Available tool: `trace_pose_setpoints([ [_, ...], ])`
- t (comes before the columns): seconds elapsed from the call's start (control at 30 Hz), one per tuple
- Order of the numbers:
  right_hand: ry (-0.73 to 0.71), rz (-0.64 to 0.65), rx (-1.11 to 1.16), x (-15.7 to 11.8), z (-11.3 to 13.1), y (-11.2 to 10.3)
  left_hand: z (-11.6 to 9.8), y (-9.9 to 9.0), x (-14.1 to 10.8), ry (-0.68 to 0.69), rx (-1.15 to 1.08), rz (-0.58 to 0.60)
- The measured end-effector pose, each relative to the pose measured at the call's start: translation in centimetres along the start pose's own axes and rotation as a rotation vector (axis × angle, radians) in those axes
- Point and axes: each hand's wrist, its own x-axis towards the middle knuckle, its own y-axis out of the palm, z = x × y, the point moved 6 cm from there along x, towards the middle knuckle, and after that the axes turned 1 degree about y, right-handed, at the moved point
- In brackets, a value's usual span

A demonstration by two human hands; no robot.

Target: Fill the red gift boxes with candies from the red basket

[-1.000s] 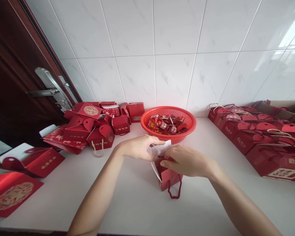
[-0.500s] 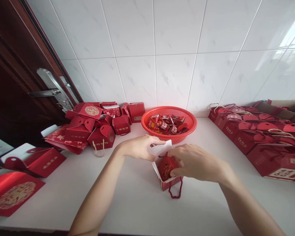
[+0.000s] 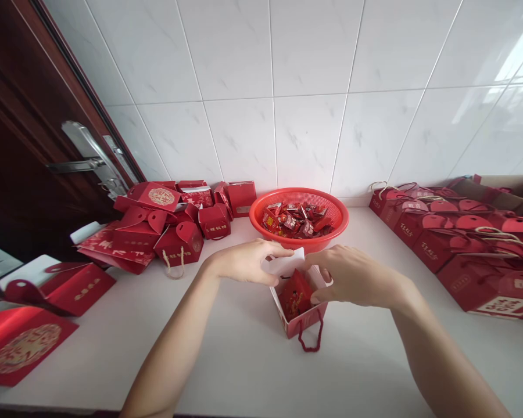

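Head view: two hands [image 3: 253, 261] [image 3: 357, 277] at one open box [image 3: 309, 319], one basket [image 3: 344, 217] behind

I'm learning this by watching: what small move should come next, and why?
Probably lift the right hand clear of the open box: a red packet lies inside, and the right thumb and fingers are spread at the box's edge, while the left hand holds the white-lined flap up.
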Motion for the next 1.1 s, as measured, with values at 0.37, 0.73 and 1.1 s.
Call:
trace_pose_setpoints([
  [0.37, -0.179, 0.077, 0.032, 0.5, 1.1, 0.4, -0.2, 0.0, 0.0, 0.041, -0.044, 0.005],
  [0.73, -0.159, 0.110, -0.068, 2.3, 1.3, 2.7, -1.1, 0.5, 0.2, 0.107, -0.006, 0.004],
  [1.1, -0.113, 0.130, -0.081, 3.8, 0.8, 3.0, -1.8, 0.5, 0.3, 0.049, 0.066, 0.021],
])
